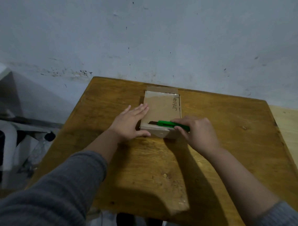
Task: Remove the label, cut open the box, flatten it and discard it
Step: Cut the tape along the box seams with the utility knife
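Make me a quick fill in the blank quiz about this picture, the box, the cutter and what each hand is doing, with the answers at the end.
1. The right hand grips a cutter whose handle is ____ in colour.
2. The left hand lies with straight fingers on the ____.
3. The box sits on a wooden ____.
4. The cutter's blade end points toward the person's ____ side.

Missing words: green; box; table; left

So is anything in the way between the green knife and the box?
No, nothing visible. The right hand holds the green knife right at the box, along its near top edge. The left hand only presses on the box's left side.
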